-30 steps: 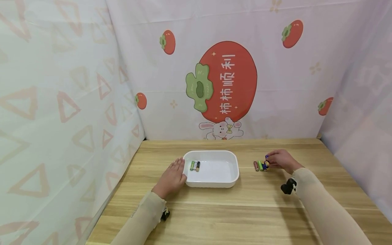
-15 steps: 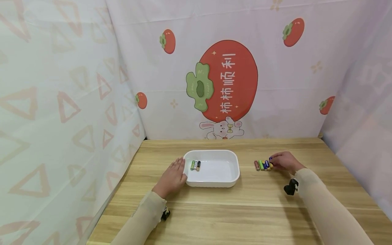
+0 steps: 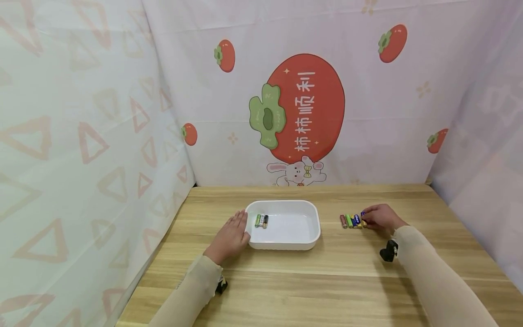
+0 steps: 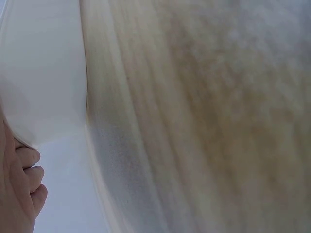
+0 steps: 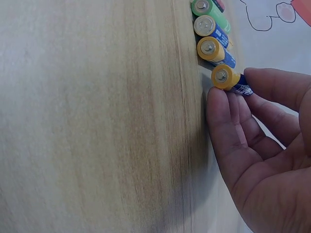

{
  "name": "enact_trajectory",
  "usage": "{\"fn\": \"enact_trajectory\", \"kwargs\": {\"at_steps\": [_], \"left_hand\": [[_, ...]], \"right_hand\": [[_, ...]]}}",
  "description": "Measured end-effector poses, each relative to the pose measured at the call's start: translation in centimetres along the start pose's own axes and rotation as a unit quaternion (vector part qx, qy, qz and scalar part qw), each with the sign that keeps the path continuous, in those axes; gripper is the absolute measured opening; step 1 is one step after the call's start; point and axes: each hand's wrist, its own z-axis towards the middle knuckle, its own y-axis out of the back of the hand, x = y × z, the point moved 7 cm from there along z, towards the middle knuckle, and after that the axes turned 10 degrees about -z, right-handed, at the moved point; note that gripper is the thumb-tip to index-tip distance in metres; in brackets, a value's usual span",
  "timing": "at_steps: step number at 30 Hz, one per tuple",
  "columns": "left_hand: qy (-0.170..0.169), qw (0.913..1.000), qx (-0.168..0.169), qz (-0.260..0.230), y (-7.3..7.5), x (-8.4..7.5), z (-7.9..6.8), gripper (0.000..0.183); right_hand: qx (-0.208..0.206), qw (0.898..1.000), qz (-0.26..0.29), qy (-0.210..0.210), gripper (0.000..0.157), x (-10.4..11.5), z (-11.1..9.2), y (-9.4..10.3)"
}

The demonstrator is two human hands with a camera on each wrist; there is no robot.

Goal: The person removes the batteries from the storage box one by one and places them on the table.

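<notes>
My right hand (image 3: 383, 216) pinches a blue-and-yellow battery (image 5: 224, 77) between thumb and fingers at the right end of a row. Beside it in the row are another blue-and-yellow battery (image 5: 210, 48), a blue one with a silver end (image 5: 206, 26), a green battery (image 3: 349, 221) and a dark red battery (image 3: 343, 221). My left hand (image 3: 230, 236) rests with straight fingers along the left side of a white tray (image 3: 282, 246). Inside the tray, near its left end, lie a green battery (image 3: 258, 220), a white one (image 3: 261, 221) and a black one with a copper end (image 3: 265, 221).
A wooden table (image 3: 302, 290) bears the tray and the batteries. Printed cloth hangs behind it (image 3: 229, 159) and on both sides. Each wrist carries a small black camera, such as the right one (image 3: 389, 251).
My right hand has brought the blue-and-yellow battery down from above the row to its right end and shifted slightly right. The left hand and tray have stayed in place.
</notes>
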Motion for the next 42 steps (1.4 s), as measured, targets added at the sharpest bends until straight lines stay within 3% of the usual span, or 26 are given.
{"fn": "enact_trajectory", "kwargs": {"at_steps": [14,27,42], "left_hand": [[-0.005,0.9999,-0.008,-0.005,-0.04,-0.08,-0.09,0.062],[0.002,1.0000,0.002,-0.005,-0.08,0.01,0.02,0.062],[0.001,1.0000,0.001,-0.003,-0.22,0.08,0.04,0.062]], "right_hand": [[-0.029,0.999,-0.020,-0.011,0.039,-0.25,0.19,-0.41],[-0.031,0.998,-0.055,0.004,0.037,0.00,0.30,-0.60],[-0.035,0.998,-0.057,0.000,0.036,0.13,-0.14,-0.59]]}}
